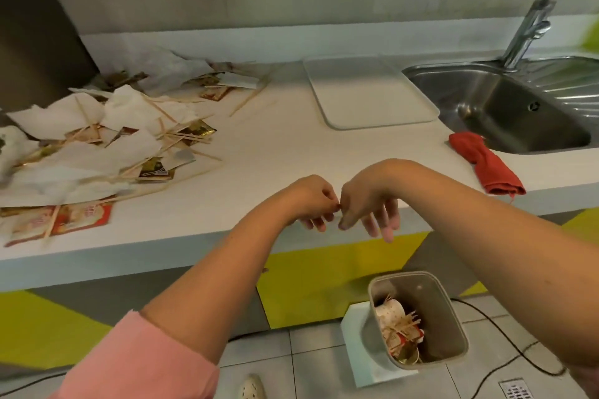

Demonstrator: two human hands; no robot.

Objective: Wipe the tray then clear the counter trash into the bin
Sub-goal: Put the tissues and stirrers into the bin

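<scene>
Head view, and both hands meet over the front edge of the worktop [275, 146], dead centre of the frame. The left hand [311, 201] has its fingers curled in, tips touching the right hand [369, 204], whose fingers hang loose and spread, pointing at the floor. Is something tiny pinched where they meet? Too small to tell; nothing of any size is in either hand. Look below them, lower right of the frame: the bin [434, 304] stands on the floor, lid off, already holding paper cups and sticks. The tray [366, 91] lies flat and bare in the upper middle, just beside the sink [486, 100], with the red cloth [486, 165] draped over the worktop edge to its right, so the wiping looks done and this is the clearing stage. Plenty remains: the trash pile [97, 146] of crumpled napkins, wooden sticks and printed sachets sprawls across the left of the frame, well apart from the bin. To do this well, I'd say gather the napkins around the loose sticks and sachets so each load travels as one bundle, not as bits that scatter. Sweep stragglers toward the front edge with a flat palm, cup the other hand beneath, and carry low over the bin mouth before letting go. The sticks are light and springy; they could flick off onto the tiles.
</scene>
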